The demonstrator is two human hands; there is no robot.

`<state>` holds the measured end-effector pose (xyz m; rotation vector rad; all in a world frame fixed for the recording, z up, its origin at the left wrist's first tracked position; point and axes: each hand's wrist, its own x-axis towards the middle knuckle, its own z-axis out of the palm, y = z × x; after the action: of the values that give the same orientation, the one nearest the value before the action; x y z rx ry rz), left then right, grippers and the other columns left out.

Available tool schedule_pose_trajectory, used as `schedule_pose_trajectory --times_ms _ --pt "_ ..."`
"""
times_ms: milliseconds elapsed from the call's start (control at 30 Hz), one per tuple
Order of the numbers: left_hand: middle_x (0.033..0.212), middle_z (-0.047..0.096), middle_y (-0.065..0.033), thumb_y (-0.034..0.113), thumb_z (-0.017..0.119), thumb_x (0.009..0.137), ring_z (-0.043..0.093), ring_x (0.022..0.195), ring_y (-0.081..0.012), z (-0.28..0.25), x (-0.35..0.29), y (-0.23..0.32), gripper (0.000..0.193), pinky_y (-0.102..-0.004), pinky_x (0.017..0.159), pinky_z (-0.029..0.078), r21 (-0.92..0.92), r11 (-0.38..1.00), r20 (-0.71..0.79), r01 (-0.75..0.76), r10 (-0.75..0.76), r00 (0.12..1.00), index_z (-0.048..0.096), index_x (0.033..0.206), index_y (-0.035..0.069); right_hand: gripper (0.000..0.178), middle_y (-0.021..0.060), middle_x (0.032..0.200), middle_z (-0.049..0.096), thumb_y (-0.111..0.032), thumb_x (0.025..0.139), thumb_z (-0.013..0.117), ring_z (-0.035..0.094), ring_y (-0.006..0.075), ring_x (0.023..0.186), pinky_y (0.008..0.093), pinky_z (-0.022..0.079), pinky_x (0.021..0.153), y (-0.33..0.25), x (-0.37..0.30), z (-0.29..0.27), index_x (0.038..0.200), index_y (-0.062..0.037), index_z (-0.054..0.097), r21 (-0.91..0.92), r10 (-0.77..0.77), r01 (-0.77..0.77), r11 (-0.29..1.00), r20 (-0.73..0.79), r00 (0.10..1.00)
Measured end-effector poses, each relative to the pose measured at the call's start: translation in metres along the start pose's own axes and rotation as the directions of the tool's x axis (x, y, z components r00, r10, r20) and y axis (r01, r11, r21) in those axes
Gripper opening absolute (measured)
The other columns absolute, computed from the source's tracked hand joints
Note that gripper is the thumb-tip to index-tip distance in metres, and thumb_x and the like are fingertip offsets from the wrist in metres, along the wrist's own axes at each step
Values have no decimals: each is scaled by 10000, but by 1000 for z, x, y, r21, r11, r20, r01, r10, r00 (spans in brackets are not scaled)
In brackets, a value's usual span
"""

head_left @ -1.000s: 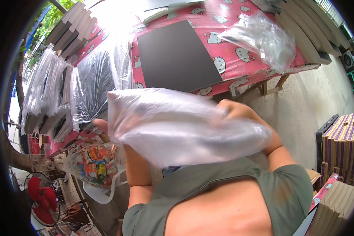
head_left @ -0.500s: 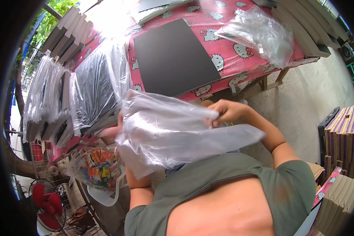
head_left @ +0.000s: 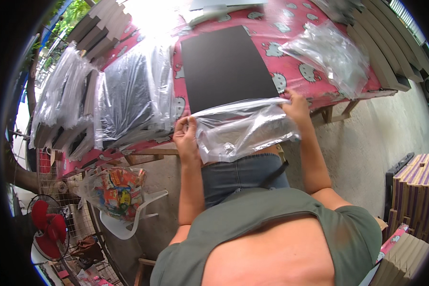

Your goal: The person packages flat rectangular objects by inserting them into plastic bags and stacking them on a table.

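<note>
A clear plastic bag point(head_left: 248, 131) stretches between my hands at the table's near edge. My left hand point(head_left: 186, 131) pinches its left corner, and my right hand point(head_left: 296, 112) grips the right corner. The bag's far edge overlaps the near end of a flat black board point(head_left: 229, 64) lying on the table; whether the board is inside the bag's mouth I cannot tell. To the left of the board lies a stack of black boards in clear plastic point(head_left: 133, 90).
The pink cartoon-print table point(head_left: 291, 78) carries loose clear bags point(head_left: 333, 57) at right, and more wrapped boards point(head_left: 64, 95) at far left. Grey panels point(head_left: 381, 47) line the right edge. A white chair point(head_left: 128, 228) holds a bag of colourful packets point(head_left: 121, 190); a red fan point(head_left: 47, 226) stands at lower left.
The bag has gone from hanging loose and crumpled near my body to being spread flat against the board's near end. Both hands now hold its corners, the right hand having moved outward and away.
</note>
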<state>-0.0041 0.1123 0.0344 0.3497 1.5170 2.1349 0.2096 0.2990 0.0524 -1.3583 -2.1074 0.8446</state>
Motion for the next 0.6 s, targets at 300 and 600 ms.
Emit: schedule_pose_trajectory --times_ms 300,600 --pt "1052 568 -194 41 561 822 548 790 -82 -22 -54 18 75 -197 619 413 511 802 80 -308 313 946 521 792 -15 124 135 684 615 -83 735 569 601 236 652 310 447 583 1 -70 -22 819 1 603 194 5 -35 980 153 988" --pt "866 548 -72 82 520 843 507 797 -117 -41 -67 58 105 -248 740 394 -12 1000 139 6 -4 990 516 935 29 508 61 756 566 -64 750 642 533 92 685 200 399 596 19 -79 -37 1146 -54 325 885 -187 -323 336 399 898"
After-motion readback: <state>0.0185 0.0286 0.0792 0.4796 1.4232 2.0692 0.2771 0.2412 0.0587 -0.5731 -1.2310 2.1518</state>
